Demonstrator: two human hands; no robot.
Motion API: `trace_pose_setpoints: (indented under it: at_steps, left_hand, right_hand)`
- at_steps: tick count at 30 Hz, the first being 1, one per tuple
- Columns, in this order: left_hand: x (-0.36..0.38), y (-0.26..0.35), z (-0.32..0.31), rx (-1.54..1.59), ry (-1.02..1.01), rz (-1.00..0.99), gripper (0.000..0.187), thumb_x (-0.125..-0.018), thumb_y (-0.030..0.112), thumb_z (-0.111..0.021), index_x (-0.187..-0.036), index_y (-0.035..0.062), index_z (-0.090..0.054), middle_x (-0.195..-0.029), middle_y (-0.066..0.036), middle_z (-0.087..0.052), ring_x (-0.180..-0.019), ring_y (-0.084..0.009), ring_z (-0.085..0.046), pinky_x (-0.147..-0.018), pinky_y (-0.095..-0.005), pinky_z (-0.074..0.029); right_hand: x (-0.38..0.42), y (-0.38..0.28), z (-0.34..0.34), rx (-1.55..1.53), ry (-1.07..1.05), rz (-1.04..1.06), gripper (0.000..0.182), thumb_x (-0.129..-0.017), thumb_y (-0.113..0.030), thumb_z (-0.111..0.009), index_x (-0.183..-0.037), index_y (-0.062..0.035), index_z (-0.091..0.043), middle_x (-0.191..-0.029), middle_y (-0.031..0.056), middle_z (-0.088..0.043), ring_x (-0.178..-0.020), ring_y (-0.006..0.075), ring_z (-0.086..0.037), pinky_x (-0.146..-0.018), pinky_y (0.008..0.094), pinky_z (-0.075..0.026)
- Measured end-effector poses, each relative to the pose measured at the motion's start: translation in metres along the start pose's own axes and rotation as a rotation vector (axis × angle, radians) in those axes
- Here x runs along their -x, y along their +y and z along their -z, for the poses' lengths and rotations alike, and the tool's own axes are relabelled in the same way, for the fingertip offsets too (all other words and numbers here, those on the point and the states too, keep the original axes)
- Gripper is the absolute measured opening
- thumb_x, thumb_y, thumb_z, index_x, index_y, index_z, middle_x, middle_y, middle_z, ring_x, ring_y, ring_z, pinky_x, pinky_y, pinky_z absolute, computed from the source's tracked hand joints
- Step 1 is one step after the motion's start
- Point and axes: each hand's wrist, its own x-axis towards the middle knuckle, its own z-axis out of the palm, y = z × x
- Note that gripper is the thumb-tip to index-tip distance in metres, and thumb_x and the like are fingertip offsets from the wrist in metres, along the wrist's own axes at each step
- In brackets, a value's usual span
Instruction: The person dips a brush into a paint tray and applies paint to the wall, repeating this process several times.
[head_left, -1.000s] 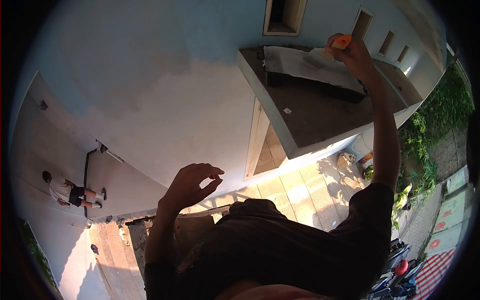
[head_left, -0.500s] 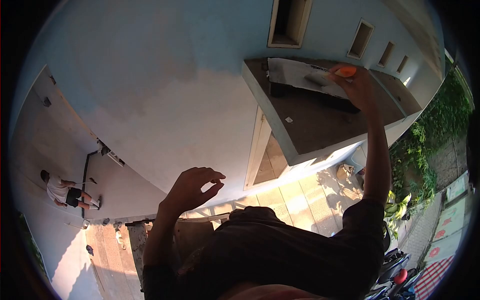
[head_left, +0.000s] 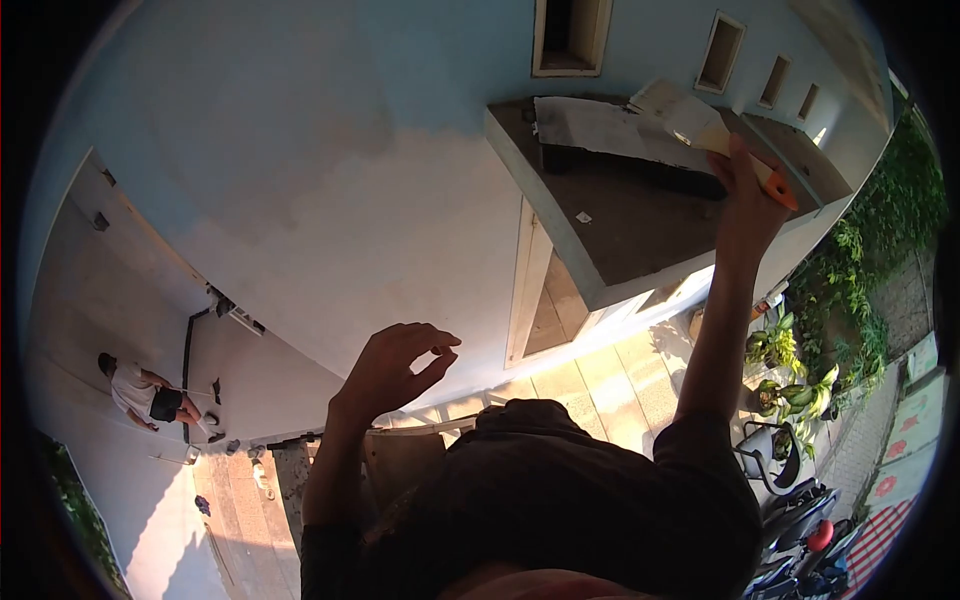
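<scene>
My right hand [head_left: 745,195] is closed around the handle of a wide paintbrush [head_left: 712,135] with an orange handle end. Its pale bristles point up and left, over a concrete ledge [head_left: 640,240]. Below the brush, a whitish flat sheet [head_left: 610,130] lies on top of a long dark object [head_left: 630,170] on that ledge. My left hand [head_left: 395,370] hangs in front of the pale wall [head_left: 330,240], thumb and fingers curved with a gap between them and nothing held.
Window openings [head_left: 570,40] sit in the wall above the ledge. A plank-like surface [head_left: 400,460] is beneath me. Far below on the left, a person [head_left: 150,390] holds a long-handled tool. Potted plants [head_left: 790,390] and parked motorbikes [head_left: 800,530] stand at lower right.
My right hand has drawn back from the sheet and turned, so the brush now points up and left above it. My left hand keeps nearly the same pose. The view has shifted slightly.
</scene>
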Motion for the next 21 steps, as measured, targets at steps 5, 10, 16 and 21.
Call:
trace_pose_setpoints:
  at_steps: [5, 10, 16, 21]
  left_hand:
    - [0.005, 0.0, 0.011, -0.015, 0.065, -0.074, 0.011, -0.089, 0.005, -0.073, -0.1, 0.0061, -0.074, -0.089, -0.006, -0.076, -0.083, -0.0221, -0.073, -0.078, -0.035, -0.057]
    - [0.015, 0.009, 0.034, 0.034, 0.355, -0.184, 0.015, -0.084, -0.006, -0.065, -0.093, 0.0015, -0.073, -0.077, -0.01, -0.074, -0.069, -0.0213, -0.072, -0.065, -0.0325, -0.056]
    - [0.026, 0.014, 0.05, 0.006, 0.504, -0.239, 0.014, -0.082, -0.004, -0.068, -0.092, 0.0038, -0.074, -0.073, -0.007, -0.073, -0.065, -0.0195, -0.071, -0.06, -0.0304, -0.055]
    - [0.03, 0.021, 0.059, -0.018, 0.547, -0.291, 0.014, -0.082, -0.003, -0.069, -0.093, 0.004, -0.074, -0.073, -0.006, -0.074, -0.065, -0.0187, -0.071, -0.059, -0.0302, -0.054]
  right_hand:
    - [0.048, -0.007, -0.014, -0.396, 0.039, -0.173, 0.02, -0.097, -0.01, -0.072, -0.109, 0.001, -0.06, -0.103, 0.0157, -0.07, -0.089, 0.0245, -0.076, -0.084, 0.0371, -0.067]
    - [0.081, -0.031, -0.049, -0.723, -0.02, -0.346, 0.02, -0.101, -0.012, -0.068, -0.116, -0.0005, -0.061, -0.112, 0.0153, -0.068, -0.099, 0.0269, -0.074, -0.093, 0.0412, -0.065]
    - [0.124, -0.04, -0.078, -1.084, -0.183, -0.538, 0.023, -0.106, -0.016, -0.061, -0.122, 0.0003, -0.064, -0.125, 0.0195, -0.068, -0.119, 0.0268, -0.068, -0.112, 0.0384, -0.053]
    - [0.152, -0.036, -0.116, -1.115, -0.242, -0.718, 0.02, -0.104, -0.017, -0.064, -0.119, -0.0036, -0.061, -0.125, 0.0109, -0.063, -0.12, 0.0218, -0.063, -0.11, 0.0381, -0.055]
